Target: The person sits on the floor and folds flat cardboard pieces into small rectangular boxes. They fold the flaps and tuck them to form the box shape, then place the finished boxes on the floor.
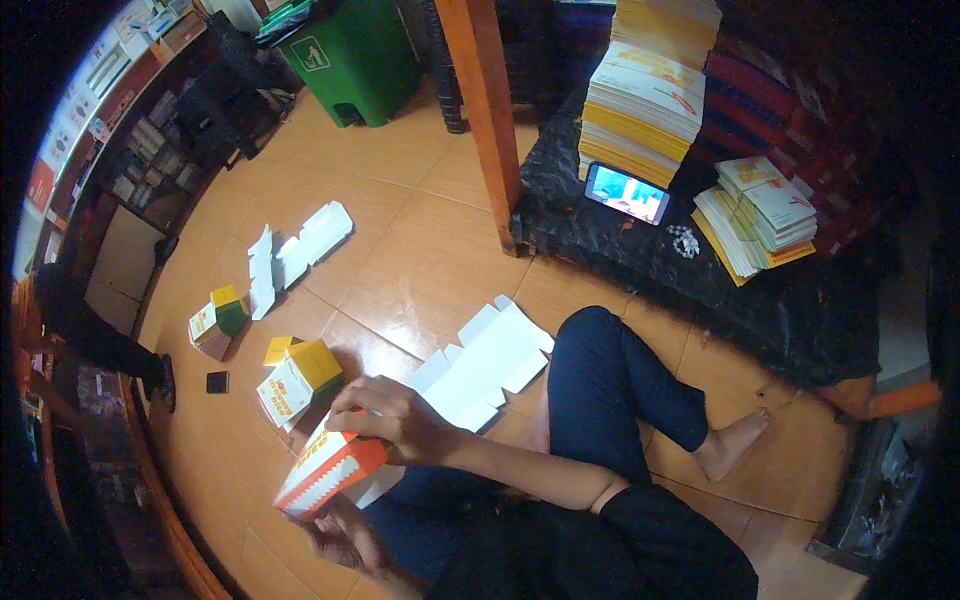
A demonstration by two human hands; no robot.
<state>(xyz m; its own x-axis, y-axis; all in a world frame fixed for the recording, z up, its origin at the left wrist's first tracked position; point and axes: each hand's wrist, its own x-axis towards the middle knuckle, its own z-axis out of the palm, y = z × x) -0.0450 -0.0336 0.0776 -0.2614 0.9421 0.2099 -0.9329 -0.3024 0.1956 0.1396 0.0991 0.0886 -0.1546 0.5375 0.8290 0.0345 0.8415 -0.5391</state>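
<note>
Between my two hands is an orange-and-white folding carton (325, 462) with a zigzag pattern along one edge, tilted above the floor near my lap. My right hand (402, 420) comes over its upper side, fingers bent and closed on the edge. Underneath, my left hand (345, 540) holds the lower end, some of its fingers hidden by the carton. Just beyond stands a folded yellow-and-white carton (300, 380), and farther left a smaller green, yellow and white one (215, 322). An unfolded white carton blank (480, 370) lies flat beside my knee.
More white blanks (300, 250) lie on the tiled floor, near a small dark flat object (217, 382). A low black-covered table (560, 160) carries stacked flat cartons (640, 105), a bundle (765, 215), a lit phone (627, 194) and white beads (684, 241). A green bin (350, 65) stands behind.
</note>
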